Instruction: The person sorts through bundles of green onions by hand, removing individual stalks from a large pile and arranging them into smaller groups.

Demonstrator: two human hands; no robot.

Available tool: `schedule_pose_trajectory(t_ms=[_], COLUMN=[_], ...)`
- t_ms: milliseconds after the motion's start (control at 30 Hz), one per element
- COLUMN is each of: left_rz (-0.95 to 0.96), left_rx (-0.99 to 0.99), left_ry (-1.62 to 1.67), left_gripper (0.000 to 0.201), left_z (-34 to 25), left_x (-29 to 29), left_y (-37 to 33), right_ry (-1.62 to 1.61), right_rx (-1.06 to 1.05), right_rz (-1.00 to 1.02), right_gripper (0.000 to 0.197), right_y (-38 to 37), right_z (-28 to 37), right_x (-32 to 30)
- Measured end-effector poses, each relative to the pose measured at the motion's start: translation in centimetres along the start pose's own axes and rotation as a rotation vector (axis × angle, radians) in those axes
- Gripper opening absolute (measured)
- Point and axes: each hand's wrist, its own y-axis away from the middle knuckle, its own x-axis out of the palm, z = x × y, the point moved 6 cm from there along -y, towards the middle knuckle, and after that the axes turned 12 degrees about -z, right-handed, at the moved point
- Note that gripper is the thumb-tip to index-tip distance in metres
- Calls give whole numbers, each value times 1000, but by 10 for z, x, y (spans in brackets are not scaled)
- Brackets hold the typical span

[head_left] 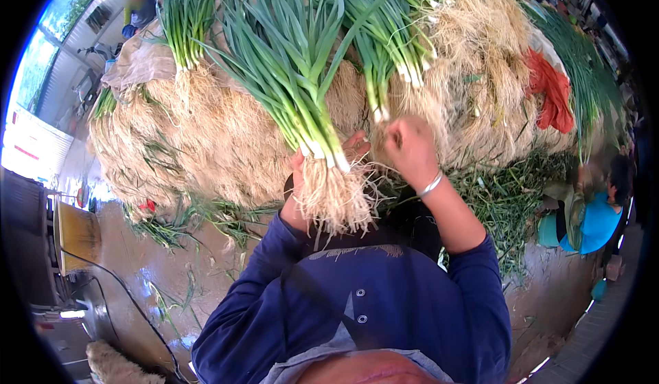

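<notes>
A bunch of green onions [292,95] leans in front of me, its leaves pointing away and its pale roots [336,195] hanging toward my lap. My left hand [296,181] is wrapped round the white stems from the left and beneath, and its fingertips show on the far side. Just right of the bunch is my right hand [413,152], fingers curled in and slightly blurred, a bracelet [431,183] on its wrist. Whatever it may hold is hidden. Beyond it, a smaller bunch of green onions [377,85] rests on the heap.
A big heap of rooty green onions [206,137] spans the space ahead, with a red cloth [549,92] on its right. Leaf trimmings [504,198] litter the wet floor [130,260]. A person in blue [597,222] sits at right; another person [141,9] is far left. A cable [130,291] runs at left.
</notes>
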Motion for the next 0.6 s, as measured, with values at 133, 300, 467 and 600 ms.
schedule_pose_trajectory(t_ms=[133,300,467,600], left_rz=[-111,-37,38,-5], left_rx=[-47,29,31,58], left_ry=[-141,-101,-122,-127], left_gripper=[76,78,80,81], left_z=[16,16,12,2], left_x=[-12,-10,-6,-16], left_y=[-13,-16,-18,-2], right_ry=[-131,148,-490,-264], right_rx=[-101,171,1016,744], right_rz=[135,-175,11,-194], right_gripper=[29,69,48,45], right_y=[24,14,21,-145], right_z=[18,-28,-113,-91], right_x=[-5,-24,28,-25])
